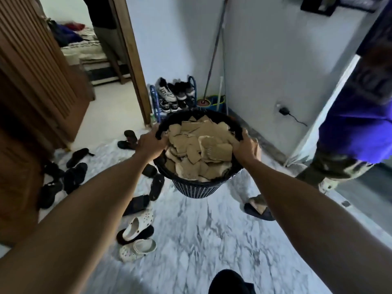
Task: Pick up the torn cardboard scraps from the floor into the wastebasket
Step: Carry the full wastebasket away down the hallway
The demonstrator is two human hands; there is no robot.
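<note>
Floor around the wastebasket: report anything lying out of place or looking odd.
Loose footwear is scattered over the marble floor left of the held wastebasket: dark sandals at mixed angles and white clogs apart from each other, though a shoe rack stands by the wall. No cardboard scraps show on the floor.

A dark navy wastebasket [196,187] with a slatted, ribbed wall pattern holds tan-brown cardboard scraps [203,149] with paler torn edges. The floor [201,240] is white marble veined in grey. At nine o'clock lie black sandals [74,177]; at seven o'clock, white perforated clogs [139,247]. At twelve o'clock, a blue shoe rack [153,100] carries white-and-black sneakers [167,92]. The door [31,81] is brown wood. At three o'clock, another person's shorts [356,124] are vivid blue.
</note>
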